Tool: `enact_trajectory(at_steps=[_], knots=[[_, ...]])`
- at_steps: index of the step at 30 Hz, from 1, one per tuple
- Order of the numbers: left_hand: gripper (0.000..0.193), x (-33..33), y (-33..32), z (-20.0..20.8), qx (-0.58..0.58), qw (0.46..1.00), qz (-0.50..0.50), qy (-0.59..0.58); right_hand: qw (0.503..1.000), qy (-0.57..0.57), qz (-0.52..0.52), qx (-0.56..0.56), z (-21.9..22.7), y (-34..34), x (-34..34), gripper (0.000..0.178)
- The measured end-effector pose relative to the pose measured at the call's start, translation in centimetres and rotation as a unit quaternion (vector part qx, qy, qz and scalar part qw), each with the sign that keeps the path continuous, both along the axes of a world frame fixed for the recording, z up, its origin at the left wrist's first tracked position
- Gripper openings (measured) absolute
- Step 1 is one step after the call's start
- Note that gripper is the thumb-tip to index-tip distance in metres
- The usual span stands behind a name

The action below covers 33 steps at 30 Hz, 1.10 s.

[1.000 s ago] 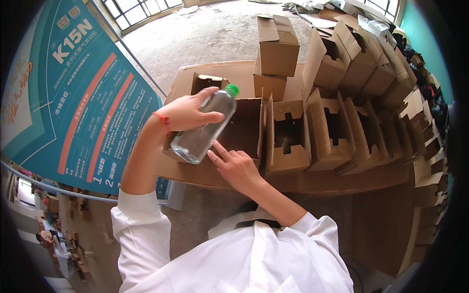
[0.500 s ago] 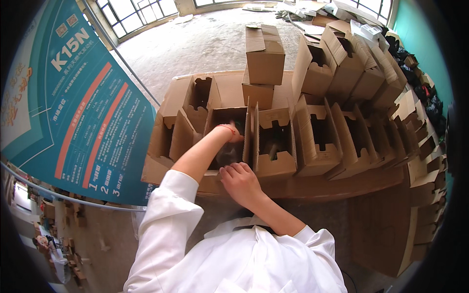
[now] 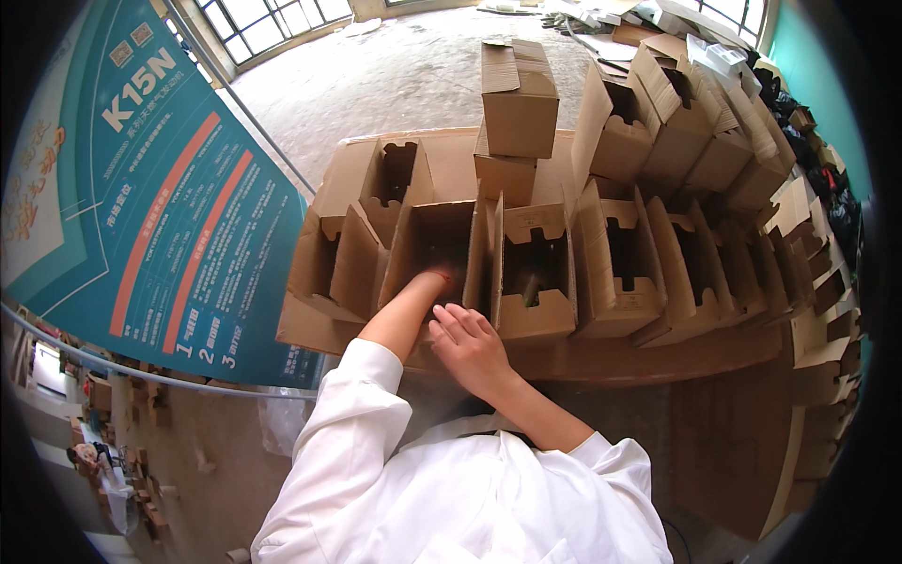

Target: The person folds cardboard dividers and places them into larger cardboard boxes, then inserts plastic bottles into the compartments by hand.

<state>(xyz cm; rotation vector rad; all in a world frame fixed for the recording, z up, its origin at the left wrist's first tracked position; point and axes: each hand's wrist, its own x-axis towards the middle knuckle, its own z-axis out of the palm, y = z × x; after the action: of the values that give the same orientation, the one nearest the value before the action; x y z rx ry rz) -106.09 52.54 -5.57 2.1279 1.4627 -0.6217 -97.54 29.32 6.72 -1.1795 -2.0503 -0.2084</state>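
Observation:
My left hand (image 3: 442,274) reaches down into an open cardboard box (image 3: 404,254), a red string round its wrist. Its fingers are lost in the dark inside, and a blurred shape lies near them. Over the near edge of the same box rests my right hand (image 3: 470,344), palm down with fingers stretched out, apparently holding nothing. Directly to the right stands another open box (image 3: 534,320) with a notched front flap and an object (image 3: 532,289) inside that I cannot make out.
More open boxes (image 3: 620,305) line the cardboard-covered table (image 3: 648,353) to the right, with others behind. Two closed boxes (image 3: 520,113) are stacked at the back. A blue-green banner (image 3: 178,226) on a metal frame stands at left. Black bags (image 3: 827,193) lie along the right wall.
My left hand has gone lower into the box, toward its near side. My right hand stays at the near edge, slightly shifted. The whole view has swung a little.

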Motion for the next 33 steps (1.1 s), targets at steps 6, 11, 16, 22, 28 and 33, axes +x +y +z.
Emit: enact_trajectory(at_steps=[6, 11, 16, 22, 28, 33], knots=[[0.024, 0.9, -3.0, 12.1, 0.205, 0.975, -0.043, -0.071, 0.997, -0.016, -0.068, 0.034, 0.9, 1.7, 0.6, 0.023], [0.026, -0.1, -2.6, 19.1, 0.385, 0.899, -0.084, -0.191, 0.999, -0.023, 0.001, -0.025, 1.3, 2.8, 0.7, 0.007], [0.043, -2.0, -2.6, 17.1, 0.324, 0.928, -0.127, -0.129, 0.996, -0.020, 0.046, -0.069, 3.2, -0.4, 1.3, 0.007], [0.041, -2.3, -5.4, 18.2, 0.118, 0.975, -0.136, -0.134, 0.996, -0.019, 0.014, -0.085, 3.2, -2.7, 1.5, 0.010], [0.046, -3.8, -7.2, 15.6, 0.186, 0.889, -0.102, -0.406, 0.996, 0.061, -0.052, -0.041, 2.5, -1.2, -0.1, 0.051], [0.054, -3.8, -7.9, 14.8, 0.192, 0.890, -0.134, -0.391, 0.992, -0.003, -0.091, -0.089, -1.4, -0.1, -1.0, 0.055]])
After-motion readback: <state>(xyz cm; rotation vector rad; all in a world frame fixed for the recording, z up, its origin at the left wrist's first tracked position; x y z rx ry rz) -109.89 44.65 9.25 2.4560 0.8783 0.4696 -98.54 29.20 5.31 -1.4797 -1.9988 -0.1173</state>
